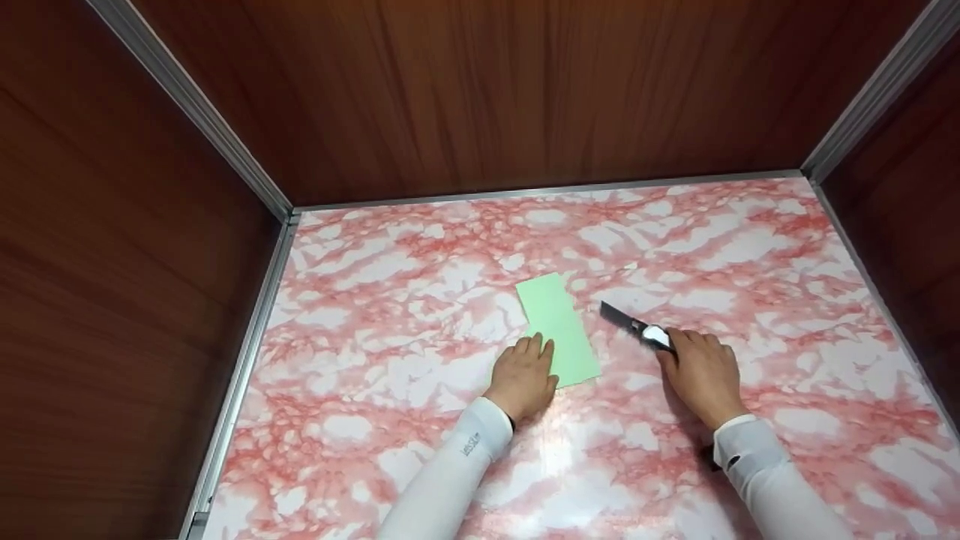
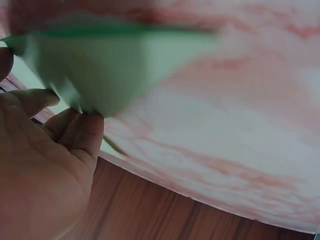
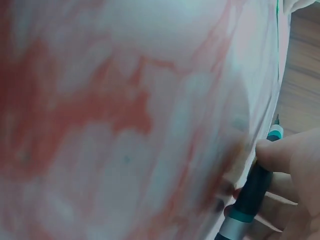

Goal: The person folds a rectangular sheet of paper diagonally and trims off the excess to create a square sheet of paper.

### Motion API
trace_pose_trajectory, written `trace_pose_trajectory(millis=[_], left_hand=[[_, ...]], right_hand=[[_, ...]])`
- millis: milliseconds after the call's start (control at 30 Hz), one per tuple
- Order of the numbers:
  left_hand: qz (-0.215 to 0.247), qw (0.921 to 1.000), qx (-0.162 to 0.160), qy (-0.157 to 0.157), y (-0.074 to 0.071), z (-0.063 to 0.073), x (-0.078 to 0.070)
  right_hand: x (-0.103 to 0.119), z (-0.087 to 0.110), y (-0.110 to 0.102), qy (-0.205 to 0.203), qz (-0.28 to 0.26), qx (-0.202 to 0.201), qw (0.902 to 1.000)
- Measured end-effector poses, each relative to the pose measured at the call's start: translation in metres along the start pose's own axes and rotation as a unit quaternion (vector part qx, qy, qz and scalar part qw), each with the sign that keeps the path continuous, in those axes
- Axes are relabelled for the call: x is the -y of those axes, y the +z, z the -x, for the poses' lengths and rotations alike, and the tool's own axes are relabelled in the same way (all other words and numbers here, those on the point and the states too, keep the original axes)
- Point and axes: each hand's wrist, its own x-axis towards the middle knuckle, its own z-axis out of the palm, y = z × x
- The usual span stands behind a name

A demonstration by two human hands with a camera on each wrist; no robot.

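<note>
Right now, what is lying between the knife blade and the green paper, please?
Only a bare strip of marbled tabletop shows between the knife blade and the green paper, in the head view.

Sheet [image 1: 571,341] matt paper; tabletop [image 1: 390,439] glossy; panels [image 1: 525,97] wood-grained; frame strips [image 1: 196,112] metal; knife [image 1: 636,326] metal-bladed; sleeves [image 1: 442,484] cloth.

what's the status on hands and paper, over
Left hand rests on green paper. Right hand grips knife, blade apart from paper. In the way: left hand, covering part of paper.

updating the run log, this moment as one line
left hand: touches green paper | right hand: holds utility knife | blade: beside paper, not touching
</note>
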Motion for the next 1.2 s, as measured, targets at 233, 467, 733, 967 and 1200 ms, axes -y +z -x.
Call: trace_pose_trajectory(millis=[233,467,733,967,1200], left_hand=[[-0.027,0.9988,-0.042,-0.004,0.0,0.001,0.0],[0.033,0.9988,-0.02,0.032,0.004,0.005,0.005],[0.057,0.9975,-0.001,0.042,0.005,0.003,0.01],[0.06,0.9977,-0.015,0.029,0.007,-0.001,0.007],[0.045,0.9983,-0.036,0.008,0.011,-0.002,0.001]], right_hand=[[0.004,0.0,0.002,-0.044,-0.021,-0.002,0.9988],[0.011,0.001,0.007,-0.062,-0.026,0.024,0.9974],[0.015,0.002,0.007,-0.08,-0.023,0.048,0.9954],[0.016,0.006,0.005,-0.099,-0.039,0.046,0.9932],[0.014,0.012,0.003,-0.097,-0.044,0.052,0.993]])
